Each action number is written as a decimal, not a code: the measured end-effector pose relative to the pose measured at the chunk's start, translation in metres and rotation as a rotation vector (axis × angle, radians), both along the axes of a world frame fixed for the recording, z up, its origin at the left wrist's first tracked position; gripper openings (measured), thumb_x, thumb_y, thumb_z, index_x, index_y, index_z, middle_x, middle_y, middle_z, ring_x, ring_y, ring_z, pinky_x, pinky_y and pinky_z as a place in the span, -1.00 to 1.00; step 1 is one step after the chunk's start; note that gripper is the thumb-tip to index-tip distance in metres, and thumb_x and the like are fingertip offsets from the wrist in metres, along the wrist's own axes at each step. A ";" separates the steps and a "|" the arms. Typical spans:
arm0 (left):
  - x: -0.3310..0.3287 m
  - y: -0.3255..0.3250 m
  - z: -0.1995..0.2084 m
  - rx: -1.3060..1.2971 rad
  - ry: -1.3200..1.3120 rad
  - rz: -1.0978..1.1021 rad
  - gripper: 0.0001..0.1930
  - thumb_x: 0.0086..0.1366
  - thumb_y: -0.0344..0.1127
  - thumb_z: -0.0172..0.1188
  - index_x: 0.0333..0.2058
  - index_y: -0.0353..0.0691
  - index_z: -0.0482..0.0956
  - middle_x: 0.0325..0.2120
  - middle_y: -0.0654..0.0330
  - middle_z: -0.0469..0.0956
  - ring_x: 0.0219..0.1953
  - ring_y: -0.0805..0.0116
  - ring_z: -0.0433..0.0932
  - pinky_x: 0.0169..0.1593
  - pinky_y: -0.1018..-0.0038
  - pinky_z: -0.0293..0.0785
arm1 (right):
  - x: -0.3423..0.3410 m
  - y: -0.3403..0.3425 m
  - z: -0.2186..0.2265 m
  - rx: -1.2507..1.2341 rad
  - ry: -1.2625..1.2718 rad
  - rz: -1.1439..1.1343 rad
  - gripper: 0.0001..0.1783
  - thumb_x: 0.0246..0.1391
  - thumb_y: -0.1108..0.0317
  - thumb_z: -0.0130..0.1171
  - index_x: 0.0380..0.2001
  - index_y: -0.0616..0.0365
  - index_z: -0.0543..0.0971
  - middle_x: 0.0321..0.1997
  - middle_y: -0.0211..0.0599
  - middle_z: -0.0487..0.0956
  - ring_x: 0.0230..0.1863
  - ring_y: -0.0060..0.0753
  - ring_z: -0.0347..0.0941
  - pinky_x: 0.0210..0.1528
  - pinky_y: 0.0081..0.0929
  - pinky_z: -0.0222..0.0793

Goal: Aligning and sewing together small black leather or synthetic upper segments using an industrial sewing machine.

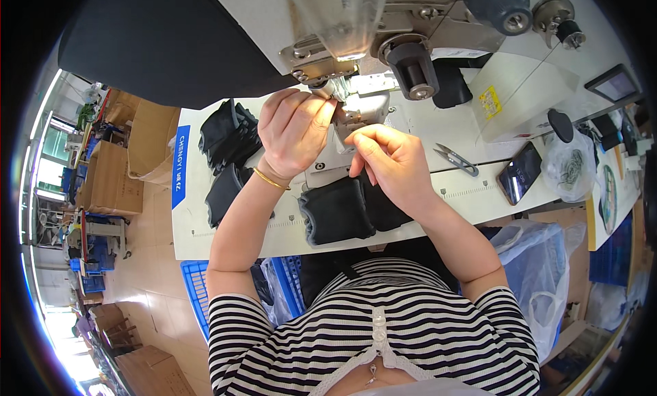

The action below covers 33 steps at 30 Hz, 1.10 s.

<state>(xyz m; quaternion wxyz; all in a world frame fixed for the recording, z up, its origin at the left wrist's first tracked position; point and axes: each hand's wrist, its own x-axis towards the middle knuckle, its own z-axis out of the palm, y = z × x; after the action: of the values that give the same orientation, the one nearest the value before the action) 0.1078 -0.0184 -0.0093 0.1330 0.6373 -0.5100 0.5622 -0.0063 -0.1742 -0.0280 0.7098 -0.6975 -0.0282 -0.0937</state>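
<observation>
My left hand (298, 130) is raised close to the needle area of a sewing machine (318, 71). Its thumb and fingertips are pinched together beside the metal presser parts; whatever they hold is too small or hidden to make out. Lower and to the right, my right hand (391, 158) has its fingers curled in, thumb against the index finger, next to the machine's free arm (366, 110). I cannot see what is between those fingers. Stacked black fabric pieces (339, 210) lie on the table right below my hands. More black pieces (229, 136) are piled left of my left wrist.
Thread snips (457, 160) and a phone (520, 174) lie on the white table (287, 235) at the right, near a clear plastic bag (569, 167). A large dark panel (171, 44) overhangs the upper left. Blue baskets (196, 290) stand below the front edge.
</observation>
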 end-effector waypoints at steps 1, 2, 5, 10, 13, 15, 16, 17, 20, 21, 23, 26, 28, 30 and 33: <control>0.000 -0.001 0.000 0.000 0.000 0.000 -0.70 -0.24 -0.43 0.31 -0.40 -0.28 0.66 -0.43 0.24 0.55 -0.38 0.29 0.55 -0.15 0.35 0.51 | 0.000 0.000 0.000 0.000 0.000 0.000 -0.78 0.23 0.35 0.06 -0.32 0.26 0.63 -0.63 -0.43 0.58 -0.62 -0.79 0.33 -0.55 -0.66 0.21; -0.001 -0.001 0.000 -0.003 0.011 0.004 -0.71 -0.24 -0.43 0.31 -0.40 -0.28 0.66 -0.43 0.24 0.55 -0.38 0.29 0.55 -0.15 0.35 0.51 | 0.000 0.001 -0.001 0.008 0.001 0.002 -0.78 0.23 0.35 0.06 -0.32 0.26 0.63 -0.63 -0.43 0.58 -0.62 -0.79 0.33 -0.55 -0.66 0.21; 0.000 -0.001 0.001 -0.008 0.021 0.012 -0.72 -0.24 -0.44 0.31 -0.41 -0.27 0.66 -0.44 0.25 0.55 -0.37 0.30 0.55 -0.14 0.36 0.51 | 0.000 0.002 -0.002 0.016 0.003 0.010 -0.78 0.22 0.35 0.06 -0.32 0.26 0.63 -0.63 -0.43 0.58 -0.62 -0.79 0.34 -0.55 -0.66 0.21; -0.001 -0.002 0.001 -0.017 0.020 0.012 -0.73 -0.23 -0.45 0.32 -0.42 -0.27 0.66 -0.45 0.25 0.55 -0.37 0.30 0.55 -0.13 0.36 0.51 | -0.002 0.001 -0.003 0.006 0.012 0.020 -0.78 0.22 0.35 0.06 -0.32 0.26 0.63 -0.63 -0.44 0.58 -0.63 -0.79 0.32 -0.57 -0.67 0.19; -0.002 0.000 -0.002 -0.019 0.025 0.014 -0.74 -0.21 -0.46 0.34 -0.41 -0.26 0.66 -0.44 0.26 0.56 -0.36 0.31 0.55 -0.13 0.36 0.50 | -0.003 0.000 -0.007 -0.012 0.029 0.023 -0.78 0.23 0.35 0.06 -0.31 0.25 0.63 -0.63 -0.44 0.58 -0.63 -0.80 0.30 -0.58 -0.67 0.16; -0.002 0.000 -0.006 -0.041 0.090 -0.003 -0.71 -0.17 -0.50 0.34 -0.35 -0.27 0.63 -0.36 0.22 0.54 -0.29 0.25 0.54 -0.09 0.30 0.45 | -0.004 -0.004 -0.014 0.007 0.019 0.021 -0.78 0.23 0.34 0.06 -0.29 0.24 0.63 -0.63 -0.45 0.58 -0.64 -0.81 0.27 -0.58 -0.68 0.14; -0.004 -0.001 -0.009 -0.043 0.090 -0.004 -0.71 -0.17 -0.50 0.34 -0.35 -0.27 0.63 -0.36 0.22 0.54 -0.29 0.25 0.54 -0.09 0.30 0.45 | -0.006 -0.006 -0.016 0.006 0.019 0.020 -0.78 0.23 0.34 0.06 -0.29 0.24 0.63 -0.63 -0.45 0.58 -0.64 -0.81 0.27 -0.58 -0.68 0.14; -0.008 -0.004 -0.011 -0.092 0.242 0.044 -0.69 -0.15 -0.51 0.33 -0.32 -0.28 0.60 -0.31 0.18 0.52 -0.25 0.19 0.52 -0.07 0.25 0.42 | -0.008 -0.009 -0.019 -0.005 0.033 0.012 -0.79 0.24 0.35 0.06 -0.29 0.24 0.63 -0.62 -0.46 0.58 -0.64 -0.81 0.26 -0.58 -0.68 0.13; -0.005 -0.004 -0.020 -0.141 0.503 0.104 -0.68 -0.12 -0.52 0.30 -0.29 -0.32 0.54 -0.23 0.10 0.49 -0.20 0.05 0.49 -0.04 0.18 0.37 | -0.015 -0.017 -0.032 -0.036 0.051 -0.002 -0.79 0.25 0.35 0.07 -0.28 0.25 0.62 -0.62 -0.46 0.58 -0.64 -0.82 0.24 -0.58 -0.69 0.12; -0.004 -0.004 -0.021 -0.138 0.617 0.117 -0.67 -0.12 -0.52 0.28 -0.28 -0.34 0.51 -0.20 0.06 0.48 -0.19 -0.02 0.48 -0.03 0.16 0.35 | -0.017 -0.019 -0.036 -0.054 0.058 -0.006 -0.80 0.25 0.36 0.07 -0.28 0.25 0.62 -0.62 -0.46 0.58 -0.64 -0.83 0.23 -0.58 -0.70 0.11; -0.002 -0.005 -0.021 -0.146 0.716 0.076 -0.76 -0.09 -0.53 0.24 -0.35 -0.38 0.51 -0.25 0.02 0.50 -0.21 -0.06 0.47 -0.07 0.16 0.38 | -0.020 -0.018 -0.038 -0.059 0.079 0.015 -0.81 0.25 0.36 0.08 -0.29 0.26 0.61 -0.58 -0.45 0.60 -0.63 -0.82 0.27 -0.56 -0.70 0.15; -0.001 0.001 -0.022 -0.124 0.877 0.052 -0.75 0.00 -0.57 0.19 -0.28 -0.26 0.62 -0.45 0.04 0.49 -0.26 0.00 0.49 -0.18 0.27 0.41 | -0.023 -0.009 -0.035 0.004 0.101 0.060 -0.80 0.26 0.36 0.08 -0.27 0.27 0.60 -0.54 -0.41 0.61 -0.61 -0.79 0.32 -0.54 -0.70 0.21; -0.001 0.025 -0.026 -0.382 1.476 -0.010 -0.82 0.02 -0.57 0.15 -0.34 -0.31 0.59 -0.33 0.04 0.56 -0.24 0.07 0.53 -0.16 0.27 0.45 | -0.026 -0.007 -0.030 -0.097 0.037 0.079 -0.80 0.26 0.36 0.08 -0.25 0.28 0.59 -0.49 -0.36 0.63 -0.58 -0.74 0.39 -0.50 -0.69 0.28; -0.008 0.071 -0.050 -0.471 1.574 -0.020 -0.88 0.08 -0.56 0.13 -0.36 -0.36 0.58 -0.26 0.04 0.60 -0.25 0.15 0.58 -0.16 0.32 0.50 | -0.028 -0.007 -0.037 -0.134 -0.022 0.034 -0.81 0.26 0.36 0.09 -0.24 0.28 0.59 -0.48 -0.36 0.63 -0.56 -0.72 0.41 -0.49 -0.69 0.30; -0.065 0.079 -0.024 -1.150 2.181 -0.381 -0.88 0.18 -0.56 0.09 -0.34 -0.46 0.58 -0.25 -0.01 0.60 -0.26 0.18 0.63 -0.14 0.43 0.58 | -0.029 -0.009 -0.043 -0.172 0.018 0.002 -0.79 0.24 0.35 0.14 -0.19 0.28 0.59 -0.38 -0.31 0.64 -0.45 -0.70 0.47 -0.39 -0.68 0.37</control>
<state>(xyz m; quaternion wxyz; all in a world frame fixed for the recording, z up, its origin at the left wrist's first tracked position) 0.0429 0.0605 -0.0336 0.8248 0.5367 0.1017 -0.1462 -0.0352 -0.1830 -0.0709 0.6476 -0.7567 -0.0305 -0.0841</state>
